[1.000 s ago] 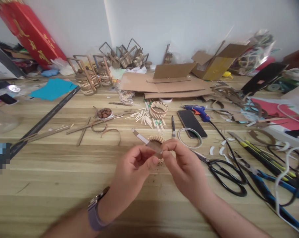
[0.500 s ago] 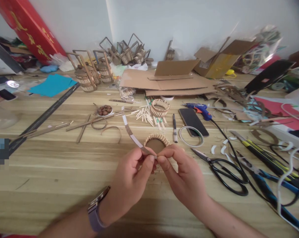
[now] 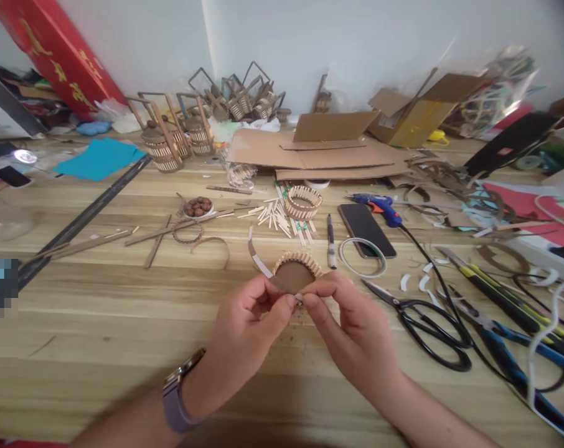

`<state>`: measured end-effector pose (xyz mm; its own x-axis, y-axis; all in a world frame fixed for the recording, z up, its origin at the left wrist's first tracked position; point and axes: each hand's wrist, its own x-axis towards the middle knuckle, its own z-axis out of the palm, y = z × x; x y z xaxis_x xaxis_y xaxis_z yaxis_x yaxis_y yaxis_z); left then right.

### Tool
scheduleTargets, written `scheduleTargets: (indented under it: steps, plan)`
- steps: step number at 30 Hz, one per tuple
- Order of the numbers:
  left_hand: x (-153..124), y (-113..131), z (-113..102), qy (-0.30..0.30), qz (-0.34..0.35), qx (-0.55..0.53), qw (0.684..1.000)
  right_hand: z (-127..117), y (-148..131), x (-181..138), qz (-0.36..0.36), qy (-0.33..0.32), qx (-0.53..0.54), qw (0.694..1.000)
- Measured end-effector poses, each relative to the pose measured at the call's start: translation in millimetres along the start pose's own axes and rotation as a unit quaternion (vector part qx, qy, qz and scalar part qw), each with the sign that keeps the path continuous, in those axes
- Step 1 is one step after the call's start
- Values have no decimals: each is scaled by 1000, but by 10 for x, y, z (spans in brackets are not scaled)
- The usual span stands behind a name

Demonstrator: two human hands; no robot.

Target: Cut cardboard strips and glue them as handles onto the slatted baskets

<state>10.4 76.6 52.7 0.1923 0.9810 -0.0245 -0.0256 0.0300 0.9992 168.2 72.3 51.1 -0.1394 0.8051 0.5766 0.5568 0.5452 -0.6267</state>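
Observation:
My left hand (image 3: 256,320) pinches a narrow brown strip (image 3: 261,266) with white patches, whose free end curves up and away to the left. Fingertip to fingertip with it, my right hand (image 3: 345,317) is closed on the strip's near end. Just beyond my fingers lies a round brown base (image 3: 295,275) edged with short upright wooden sticks; its near side is hidden by my hands. A second ring of sticks (image 3: 303,203) sits farther back, beside a loose pile of pale sticks (image 3: 273,216).
Right of my hands lie black scissors (image 3: 434,333), a tape roll (image 3: 362,257), a pen (image 3: 331,241), a phone (image 3: 366,230), a blue glue gun (image 3: 378,208), pliers and a yellow-black cutter (image 3: 501,295). Cardboard sheets (image 3: 310,155) and small lanterns (image 3: 163,146) stand behind.
The strip's free end has dropped lower and nearer, with less of it showing beyond my left hand. Both hands still pinch the strip and have shifted very slightly.

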Motion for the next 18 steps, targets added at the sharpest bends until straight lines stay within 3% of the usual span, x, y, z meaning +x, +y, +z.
scheduleTargets:
  steps: [4,6,12,18]
  plan:
    - [23,-15,10,35,-9,4,999,-15,-12,-11,-109,72,-101,986]
    - [14,-22,21,39,-7,4,999,-13,-30,-12,-139,78,-132,978]
    - [-36,-76,21,34,6,62,997,11,-38,-5,-118,68,-156,978]
    - [-68,-115,3,41,63,167,983,0,-20,-6,-110,56,-160,979]
